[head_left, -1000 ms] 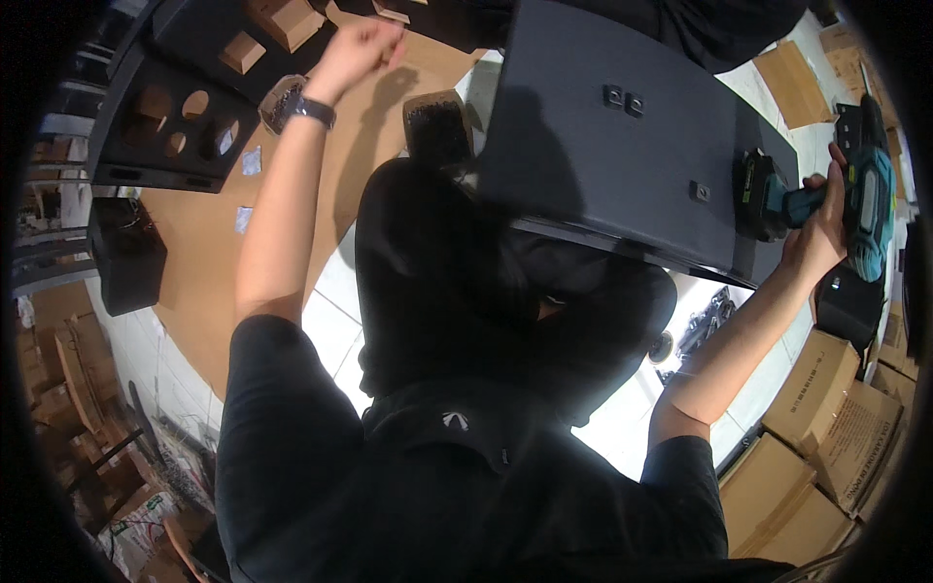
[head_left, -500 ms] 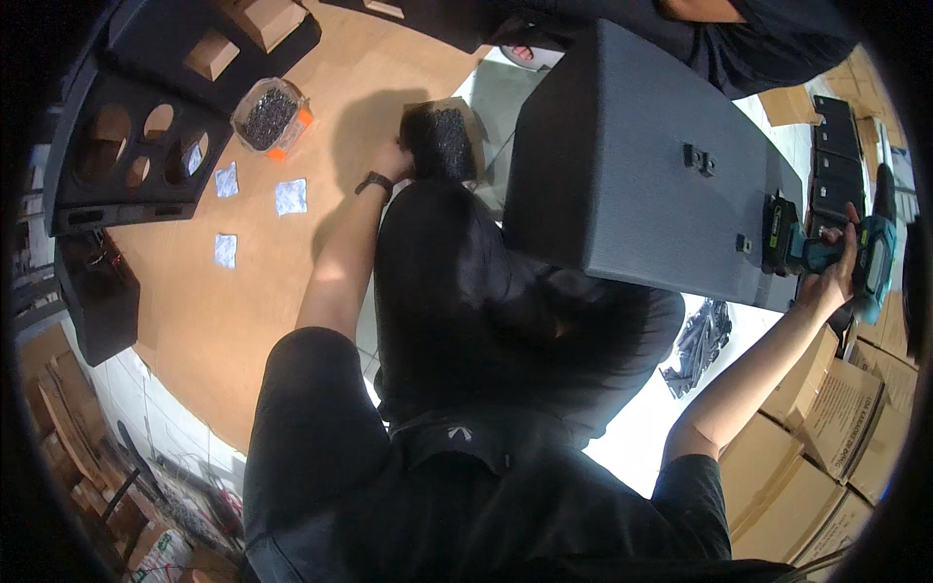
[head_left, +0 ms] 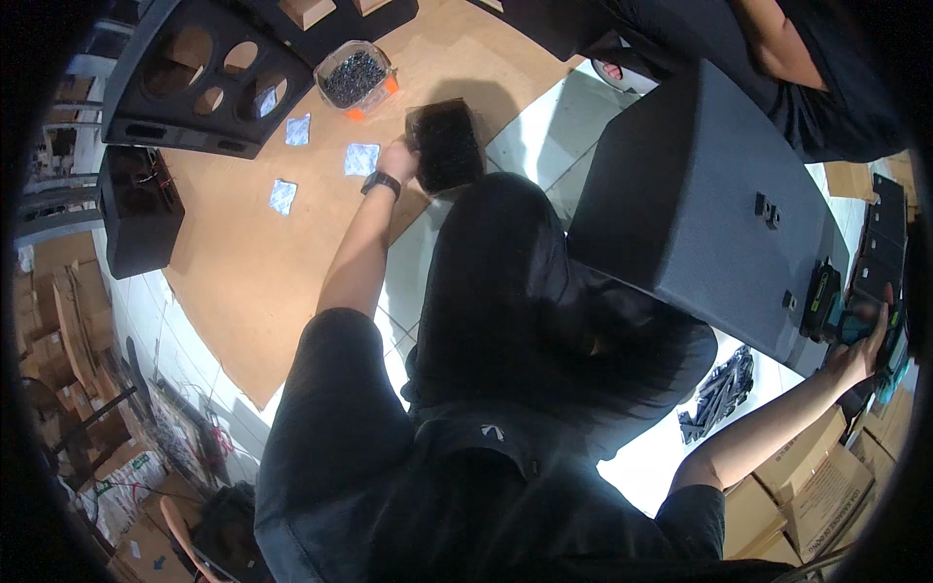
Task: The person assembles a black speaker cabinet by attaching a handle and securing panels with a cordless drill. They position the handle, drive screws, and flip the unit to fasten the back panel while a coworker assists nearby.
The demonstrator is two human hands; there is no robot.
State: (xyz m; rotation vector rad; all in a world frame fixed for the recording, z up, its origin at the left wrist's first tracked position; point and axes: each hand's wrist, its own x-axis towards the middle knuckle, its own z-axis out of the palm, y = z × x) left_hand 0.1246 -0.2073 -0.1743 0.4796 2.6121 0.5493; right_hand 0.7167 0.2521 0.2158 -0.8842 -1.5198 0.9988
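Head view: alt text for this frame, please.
A person in black reaches their left hand to a dark box of small parts on a cardboard sheet, while the right hand grips a teal power drill beside a large black speaker cabinet.

You have: white sachets ×4 | clear tubs of dark screws ×2 | black speaker cabinets ×1 | teal drills ×1

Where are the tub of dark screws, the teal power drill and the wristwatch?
tub of dark screws (head_left: 356, 78), head view, on the screws inside.
teal power drill (head_left: 880, 342), head view, on its body.
wristwatch (head_left: 381, 183), head view, on the band.
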